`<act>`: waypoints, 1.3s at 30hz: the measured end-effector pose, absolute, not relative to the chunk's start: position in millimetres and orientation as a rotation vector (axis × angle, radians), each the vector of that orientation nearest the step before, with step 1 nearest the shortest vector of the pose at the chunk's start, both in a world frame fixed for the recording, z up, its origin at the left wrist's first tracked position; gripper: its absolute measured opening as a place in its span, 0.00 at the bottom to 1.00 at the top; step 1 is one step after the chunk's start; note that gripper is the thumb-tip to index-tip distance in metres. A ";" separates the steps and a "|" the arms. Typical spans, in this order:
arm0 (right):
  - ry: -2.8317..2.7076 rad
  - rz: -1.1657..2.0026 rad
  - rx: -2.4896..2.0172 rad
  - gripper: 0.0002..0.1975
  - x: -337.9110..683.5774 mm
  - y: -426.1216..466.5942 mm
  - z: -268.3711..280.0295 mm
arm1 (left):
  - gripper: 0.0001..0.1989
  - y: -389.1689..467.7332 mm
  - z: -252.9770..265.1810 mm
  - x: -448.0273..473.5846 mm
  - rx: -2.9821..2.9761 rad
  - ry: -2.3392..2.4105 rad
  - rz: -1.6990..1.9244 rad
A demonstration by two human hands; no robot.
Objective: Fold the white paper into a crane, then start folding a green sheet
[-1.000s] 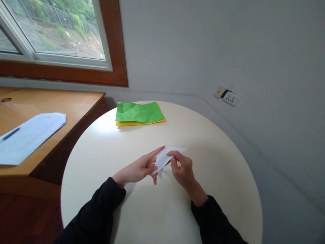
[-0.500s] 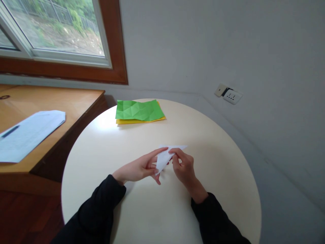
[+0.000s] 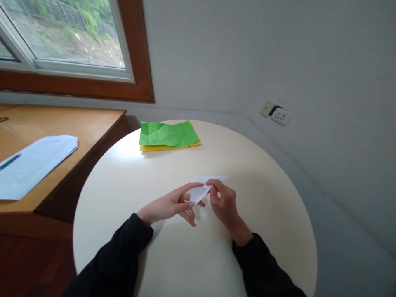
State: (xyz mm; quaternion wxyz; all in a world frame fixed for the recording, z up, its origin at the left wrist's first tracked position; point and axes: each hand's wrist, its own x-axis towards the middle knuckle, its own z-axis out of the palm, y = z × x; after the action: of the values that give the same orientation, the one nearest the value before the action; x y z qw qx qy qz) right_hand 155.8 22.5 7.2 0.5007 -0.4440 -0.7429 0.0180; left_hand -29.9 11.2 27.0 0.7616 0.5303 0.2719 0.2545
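Note:
A small folded piece of white paper point(image 3: 198, 193) is held between both hands above the round table, with a pointed tip reaching out to the right. My left hand point(image 3: 173, 205) grips its left side, the thumb at the lower edge and the index finger along the top, other fingers beneath. Thumb and index finger of my right hand point(image 3: 223, 202) pinch the paper near its middle right. Part of the paper is hidden behind the right fingertips.
Creased green paper point(image 3: 168, 134) lies over yellow paper point(image 3: 154, 148) at the far side of the white round table point(image 3: 247, 165). On the wooden desk point(image 3: 93, 121) to the left are white sheets point(image 3: 46, 161) with a dark pen point(image 3: 10, 161). A wall socket point(image 3: 281, 116) is at right.
The white paper has tilted, so its lower part looks shorter. My left thumb and lower fingers have shifted slightly; the right hand keeps its pinch. The view has moved a little.

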 end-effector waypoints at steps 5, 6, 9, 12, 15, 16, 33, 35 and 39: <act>-1.803 0.019 -1.070 0.12 157.2 23.6 6.2 | 0.31 11.4 24.1 -29.5 1.099 0.597 0.536; -1.803 0.027 -1.069 0.12 157.7 23.9 5.8 | 0.30 11.4 23.7 -29.5 1.081 0.588 0.538; -1.790 0.043 -1.068 0.12 158.9 24.6 4.8 | 0.29 11.7 22.9 -29.9 1.023 0.556 0.538; -1.789 0.026 -1.076 0.12 159.2 24.7 4.7 | 0.29 11.7 22.4 -30.1 0.991 0.550 0.533; -1.786 0.010 -1.075 0.12 158.6 24.5 5.1 | 0.29 11.1 21.4 -29.6 1.008 0.575 0.534; -1.784 0.007 -1.073 0.12 158.4 24.5 5.3 | 0.30 10.9 21.1 -29.4 1.019 0.583 0.533; -1.801 -0.003 -1.100 0.12 157.3 24.0 5.9 | 0.34 12.2 23.8 -34.0 1.073 0.521 0.531; -1.811 -0.021 -1.116 0.12 156.8 24.2 5.7 | 0.31 13.3 25.8 -31.7 1.118 0.591 0.618; -1.842 -0.051 -1.145 0.12 154.7 23.3 4.8 | 0.18 18.3 22.9 -24.2 1.354 0.908 0.901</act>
State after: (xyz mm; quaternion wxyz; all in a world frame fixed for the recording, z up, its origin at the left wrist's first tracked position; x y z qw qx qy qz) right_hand 154.7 23.3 4.8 0.4671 -0.4668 -0.7506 -0.0206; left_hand -24.2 18.3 22.9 0.5968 0.5833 0.3913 0.3880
